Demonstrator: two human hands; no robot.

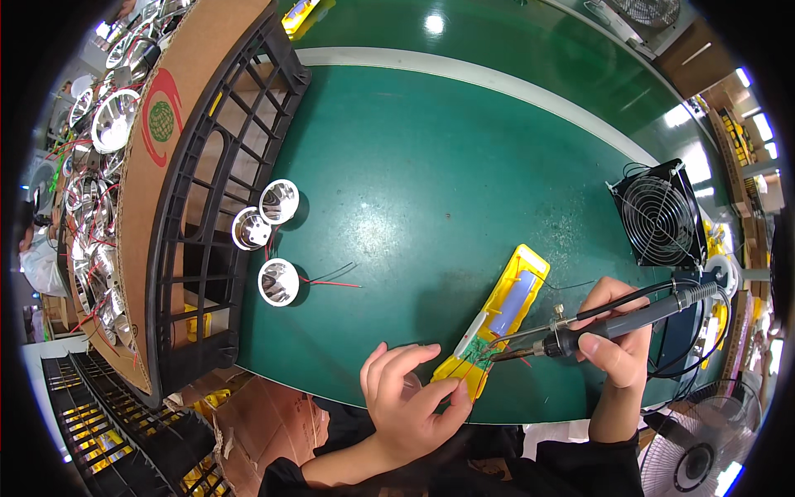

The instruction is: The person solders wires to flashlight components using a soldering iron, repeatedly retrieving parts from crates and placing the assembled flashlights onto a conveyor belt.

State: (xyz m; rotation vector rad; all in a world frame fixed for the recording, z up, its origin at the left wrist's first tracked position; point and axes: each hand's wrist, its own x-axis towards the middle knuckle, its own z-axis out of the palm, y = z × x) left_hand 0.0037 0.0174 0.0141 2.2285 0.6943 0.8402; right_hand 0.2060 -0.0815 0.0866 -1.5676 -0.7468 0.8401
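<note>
A long yellow plastic housing (pixel 527 263) lies slantwise near the table's front edge. Inside it are a blue-violet cylindrical battery (pixel 514 302) and a small green circuit board (pixel 478 351). My right hand (pixel 623 364) is wrapped round a dark-handled soldering iron (pixel 617 324) with a thin feed tube alongside; its tip is at the board. At the housing's near end, my left hand (pixel 407 403) has thumb and forefinger pinched together, the other fingers curved. What they pinch is too small to make out. A thin dark wire trails from the housing's far end.
Three shiny reflector cups (pixel 279 282) with red and black wires sit beside a black plastic crate (pixel 199 215) at left. Behind it, a cardboard box (pixel 147 186) holds many reflectors. A black square fan (pixel 658 213) stands at right, and a round fan (pixel 694 460) lower right.
</note>
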